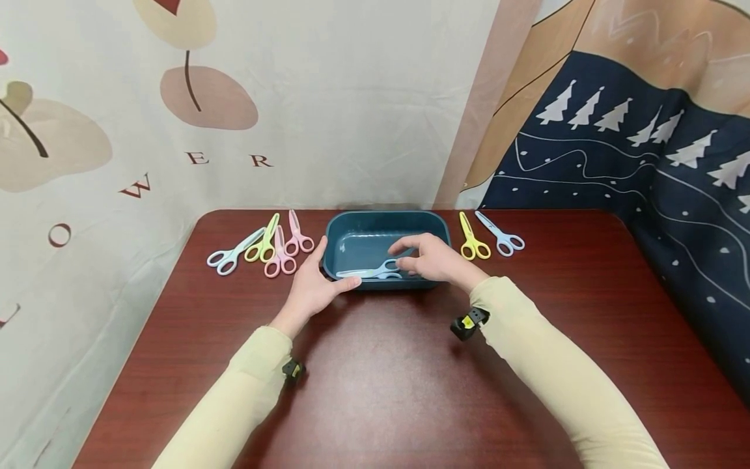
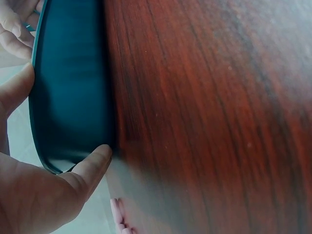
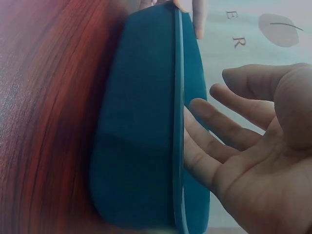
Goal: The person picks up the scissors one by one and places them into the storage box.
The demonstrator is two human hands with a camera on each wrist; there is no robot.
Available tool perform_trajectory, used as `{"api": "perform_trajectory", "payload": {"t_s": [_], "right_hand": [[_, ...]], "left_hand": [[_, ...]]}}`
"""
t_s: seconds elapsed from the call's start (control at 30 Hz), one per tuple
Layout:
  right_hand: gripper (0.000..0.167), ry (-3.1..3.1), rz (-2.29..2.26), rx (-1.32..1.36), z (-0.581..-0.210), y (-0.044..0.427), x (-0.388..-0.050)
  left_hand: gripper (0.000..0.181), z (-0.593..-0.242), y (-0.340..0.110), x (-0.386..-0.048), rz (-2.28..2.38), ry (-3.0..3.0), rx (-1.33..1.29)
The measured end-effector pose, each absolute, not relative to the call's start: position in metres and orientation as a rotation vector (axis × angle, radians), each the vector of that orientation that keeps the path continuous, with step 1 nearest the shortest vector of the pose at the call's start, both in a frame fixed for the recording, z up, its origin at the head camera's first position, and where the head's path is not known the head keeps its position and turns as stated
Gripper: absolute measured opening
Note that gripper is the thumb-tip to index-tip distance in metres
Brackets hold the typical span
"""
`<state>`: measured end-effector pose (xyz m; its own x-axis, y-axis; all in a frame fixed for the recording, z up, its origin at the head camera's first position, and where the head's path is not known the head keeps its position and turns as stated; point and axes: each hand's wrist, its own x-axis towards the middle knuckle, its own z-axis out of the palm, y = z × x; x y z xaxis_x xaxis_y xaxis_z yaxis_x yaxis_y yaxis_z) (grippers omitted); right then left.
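Note:
A dark teal rectangular box stands at the table's far edge. Light blue scissors lie along its near inner side. My left hand touches the box's near left corner, with its thumb at the front rim and straight fingers along the left end. Over the right part of the box is my right hand, its fingers loosely bent and dipping inside near the scissors' handles. In the right wrist view, nothing shows between the thumb and fingers of that hand; the near wall hides part of the fingers.
Left of the box lie blue scissors, green scissors and two pink pairs, one nearer than the other. Yellow scissors and blue scissors lie to the right. A printed curtain hangs behind the table.

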<state>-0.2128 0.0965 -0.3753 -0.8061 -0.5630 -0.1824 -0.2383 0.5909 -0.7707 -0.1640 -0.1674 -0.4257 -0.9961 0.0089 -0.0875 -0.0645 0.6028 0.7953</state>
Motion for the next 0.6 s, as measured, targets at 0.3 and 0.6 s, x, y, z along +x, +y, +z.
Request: {"api": "perform_trajectory", "payload": {"t_s": [0.3, 0.6], "right_hand": [[0.033, 2.435, -1.238, -0.585, -0.374, 0.115, -0.211], [0.03, 2.475, -1.405, -0.488, -0.375, 0.131, -0.209]], "left_hand": [[0.114, -0.425, -0.167, -0.164, 1.367, 2.743, -0.048], [0.113, -0.426, -0.167, -0.165, 1.364, 2.743, -0.049]]}}
